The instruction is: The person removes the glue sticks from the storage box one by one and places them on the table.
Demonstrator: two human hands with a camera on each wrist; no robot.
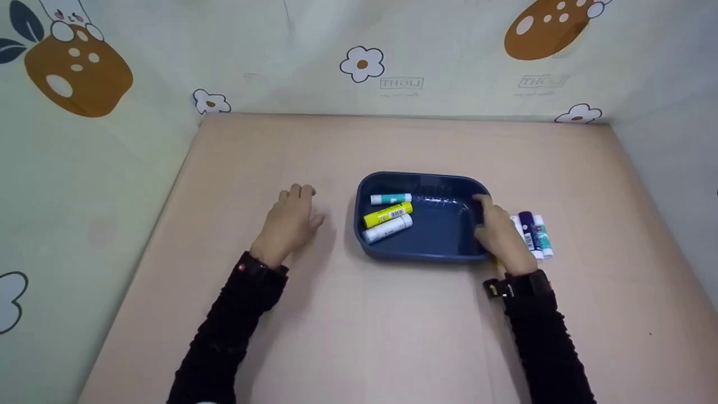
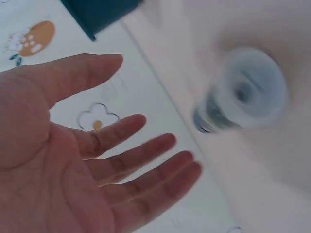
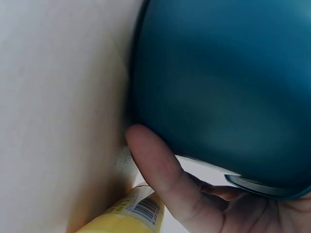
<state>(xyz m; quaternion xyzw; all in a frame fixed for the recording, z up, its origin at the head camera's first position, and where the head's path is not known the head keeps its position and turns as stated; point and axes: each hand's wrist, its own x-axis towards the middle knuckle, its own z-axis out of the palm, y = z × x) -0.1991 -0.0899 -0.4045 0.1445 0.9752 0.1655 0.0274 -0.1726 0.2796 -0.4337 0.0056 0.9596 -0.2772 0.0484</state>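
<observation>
Surface (image 1: 392, 314): plain beige board, boxed in on 3 sides by pale walls (image 1: 314, 50) printed w/ white flowers and brown spotted shapes.
Dark blue rounded plastic tray (image 1: 443, 238) sits mid-surface w/ 3 glue sticks inside at its left end: 1 white w/ teal label (image 1: 390, 198), 1 yellow (image 1: 387, 214), 1 plain white (image 1: 387, 228). Just right of tray, approx 3 more sticks in a row (image 1: 533, 233), incl. 1 dark blue; right wrist view shows a yellow stick (image 3: 127, 216) by the thumb. Right hand (image 1: 496, 230) grip is curled over tray's right rim, thumb on outer wall. Left hand (image 1: 291, 221) lies flat on surface, well left of tray, grip released, fingers straight. Both arms in black sleeves.
</observation>
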